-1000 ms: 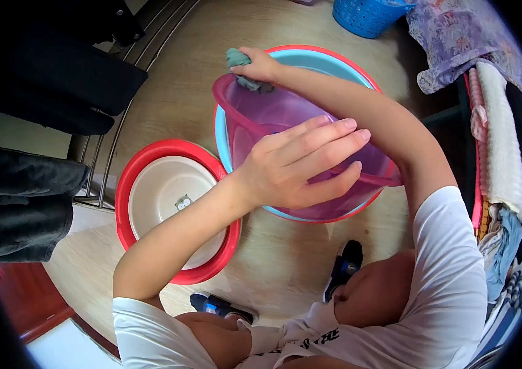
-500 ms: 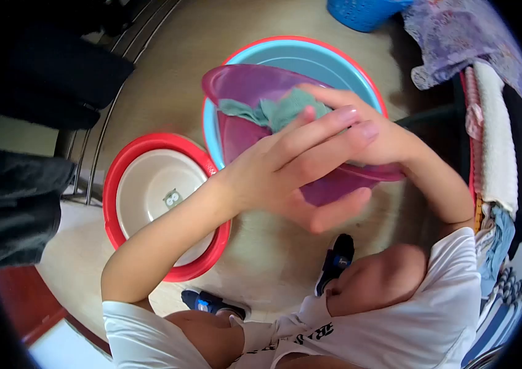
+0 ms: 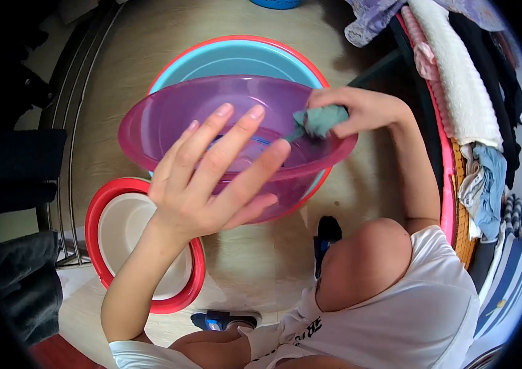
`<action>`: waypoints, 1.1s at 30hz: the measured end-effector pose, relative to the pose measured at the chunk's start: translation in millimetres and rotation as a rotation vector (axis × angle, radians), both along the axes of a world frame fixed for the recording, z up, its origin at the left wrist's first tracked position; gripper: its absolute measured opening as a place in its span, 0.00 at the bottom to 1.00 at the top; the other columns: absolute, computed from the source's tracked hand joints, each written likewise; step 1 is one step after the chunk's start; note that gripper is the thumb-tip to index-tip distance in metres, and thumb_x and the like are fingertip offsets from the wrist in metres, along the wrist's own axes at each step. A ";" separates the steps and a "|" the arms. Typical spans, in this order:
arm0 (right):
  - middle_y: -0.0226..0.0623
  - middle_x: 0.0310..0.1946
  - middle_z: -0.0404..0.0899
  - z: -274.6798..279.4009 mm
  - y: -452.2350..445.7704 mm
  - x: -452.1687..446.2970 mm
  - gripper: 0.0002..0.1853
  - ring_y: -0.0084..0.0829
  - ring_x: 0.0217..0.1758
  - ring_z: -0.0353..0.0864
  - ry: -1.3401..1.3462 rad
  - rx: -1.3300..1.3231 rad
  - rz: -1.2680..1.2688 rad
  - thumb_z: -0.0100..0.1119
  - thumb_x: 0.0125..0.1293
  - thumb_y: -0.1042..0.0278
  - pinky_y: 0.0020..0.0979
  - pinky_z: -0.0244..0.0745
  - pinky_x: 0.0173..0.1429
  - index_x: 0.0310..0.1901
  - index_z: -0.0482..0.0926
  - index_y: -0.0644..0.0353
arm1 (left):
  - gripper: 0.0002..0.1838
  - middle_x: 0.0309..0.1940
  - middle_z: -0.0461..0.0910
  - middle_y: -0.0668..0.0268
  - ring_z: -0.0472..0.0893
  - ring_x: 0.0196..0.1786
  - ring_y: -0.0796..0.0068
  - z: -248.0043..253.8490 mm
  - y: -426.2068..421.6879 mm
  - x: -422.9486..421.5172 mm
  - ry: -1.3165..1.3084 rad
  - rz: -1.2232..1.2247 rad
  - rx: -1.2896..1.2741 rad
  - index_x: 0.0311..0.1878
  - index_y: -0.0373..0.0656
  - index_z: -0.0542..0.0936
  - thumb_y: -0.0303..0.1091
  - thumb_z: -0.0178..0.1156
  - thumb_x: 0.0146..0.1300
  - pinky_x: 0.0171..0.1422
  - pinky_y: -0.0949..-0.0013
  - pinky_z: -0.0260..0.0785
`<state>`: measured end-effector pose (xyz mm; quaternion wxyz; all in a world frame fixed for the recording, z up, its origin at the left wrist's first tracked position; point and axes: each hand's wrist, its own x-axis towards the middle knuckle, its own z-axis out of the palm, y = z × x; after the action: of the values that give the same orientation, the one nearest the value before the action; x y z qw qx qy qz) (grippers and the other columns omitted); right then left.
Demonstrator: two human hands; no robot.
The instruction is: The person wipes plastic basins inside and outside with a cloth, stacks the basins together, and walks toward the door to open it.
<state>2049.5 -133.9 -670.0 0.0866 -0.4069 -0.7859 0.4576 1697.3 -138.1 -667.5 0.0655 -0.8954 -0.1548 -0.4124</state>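
Note:
A translucent purple basin rests tilted over a larger light-blue basin with a red rim. My right hand is closed around a crumpled green cloth at the purple basin's right end. One end of the cloth dangles into that basin. In front of the purple basin's near rim, my left hand has its fingers spread and holds nothing. Whether its palm touches the rim, I cannot tell.
A white basin with a red rim stands on the floor at the left. Metal rack rails with dark clothes run along the left side. Folded towels and clothes hang at the right. Part of a blue container shows at the top.
My hands have come apart: the left moved left and opened wide, while the right keeps the cloth at the right end. The purple basin has turned, showing more of its inside.

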 end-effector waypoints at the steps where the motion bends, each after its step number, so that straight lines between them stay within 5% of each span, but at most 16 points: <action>1: 0.41 0.55 0.79 -8.5 3.2 7.3 0.27 0.37 0.60 0.78 -0.037 0.038 -0.057 0.68 0.59 0.72 0.33 0.75 0.64 0.62 0.78 0.62 | 0.25 0.62 0.84 0.58 0.81 0.65 0.53 1.8 -1.4 -1.5 0.061 0.017 -0.014 0.57 0.51 0.85 0.52 0.70 0.59 0.62 0.60 0.79; 4: 0.41 0.58 0.78 -36.4 16.4 25.7 0.29 0.35 0.61 0.78 -0.136 0.120 -0.206 0.69 0.59 0.70 0.32 0.76 0.63 0.64 0.78 0.60 | 0.22 0.53 0.88 0.63 0.85 0.58 0.60 4.9 0.5 0.2 0.128 0.001 -0.018 0.50 0.48 0.89 0.49 0.71 0.55 0.54 0.64 0.79; 7: 0.45 0.59 0.77 -60.7 41.6 29.5 0.31 0.41 0.63 0.77 -0.194 0.127 -0.266 0.72 0.59 0.64 0.37 0.75 0.67 0.65 0.78 0.57 | 0.18 0.32 0.85 0.70 0.79 0.29 0.69 3.6 0.9 -4.7 0.141 -0.033 -0.056 0.49 0.47 0.88 0.45 0.71 0.58 0.32 0.69 0.64; 10: 0.46 0.61 0.76 -106.4 83.4 33.8 0.32 0.44 0.65 0.76 -0.278 0.220 -0.232 0.73 0.62 0.59 0.40 0.72 0.69 0.67 0.76 0.55 | 0.12 0.30 0.84 0.69 0.74 0.26 0.70 3.8 4.5 -4.1 0.134 -0.066 -0.074 0.45 0.46 0.86 0.41 0.70 0.62 0.30 0.67 0.60; 18: 0.56 0.62 0.74 -175.1 186.7 -29.7 0.37 0.54 0.66 0.75 -0.549 0.313 -0.094 0.67 0.68 0.44 0.48 0.70 0.71 0.73 0.67 0.50 | 0.12 0.25 0.77 0.73 0.73 0.25 0.75 0.1 7.0 -1.2 0.061 -0.054 -0.053 0.37 0.48 0.87 0.44 0.73 0.56 0.27 0.71 0.56; 24: 0.59 0.59 0.76 -209.7 232.1 -97.4 0.39 0.58 0.63 0.78 -0.586 0.326 -0.367 0.71 0.64 0.42 0.51 0.74 0.68 0.69 0.69 0.58 | 0.13 0.28 0.82 0.70 0.74 0.25 0.71 -0.9 8.1 -1.1 0.044 -0.084 -0.079 0.40 0.46 0.86 0.42 0.74 0.56 0.27 0.68 0.58; 29: 0.60 0.59 0.75 -207.8 224.0 -182.3 0.41 0.57 0.63 0.77 -0.328 0.589 -0.457 0.75 0.60 0.43 0.49 0.74 0.69 0.66 0.71 0.62 | 0.12 0.27 0.81 0.70 0.75 0.25 0.71 -3.8 9.4 0.8 -0.007 -0.092 -0.069 0.35 0.47 0.87 0.40 0.75 0.50 0.26 0.70 0.58; 33: 0.64 0.61 0.71 -166.4 188.7 -243.5 0.45 0.60 0.67 0.74 -0.079 0.442 -0.485 0.76 0.57 0.41 0.51 0.71 0.72 0.63 0.71 0.73 | 0.12 0.27 0.81 0.70 0.74 0.25 0.72 -5.4 8.3 -0.2 -0.037 -0.098 -0.052 0.35 0.47 0.87 0.39 0.76 0.47 0.26 0.70 0.59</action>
<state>1805.9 54.8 -836.3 0.2485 -0.5708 -0.7493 0.2257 1697.1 -129.7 -672.9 0.0193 -0.8954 -0.1228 -0.4275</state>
